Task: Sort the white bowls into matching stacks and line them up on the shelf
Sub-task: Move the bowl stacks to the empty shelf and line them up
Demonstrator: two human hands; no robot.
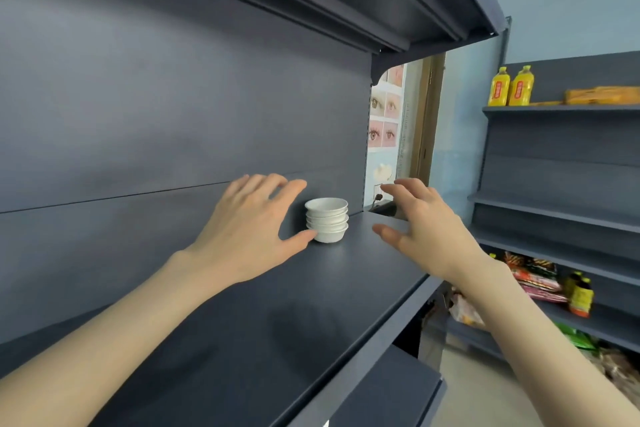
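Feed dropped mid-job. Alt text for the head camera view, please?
A stack of white bowls stands at the back right of a dark blue shelf, flanked by open hands: the left hand with its thumb at the stack's base, the right hand clear of it. A second shelving unit at right holds yellow bottles and snack packets.

One wide-angle camera rides on my head, facing forward and a little down along the shelf (311, 308), near enough that my forearms (121, 315) enter from the bottom edge and my left hand (249, 229) and right hand (426, 222) sit mid-frame. Its right side takes in another shelving unit (561, 163) farther off.
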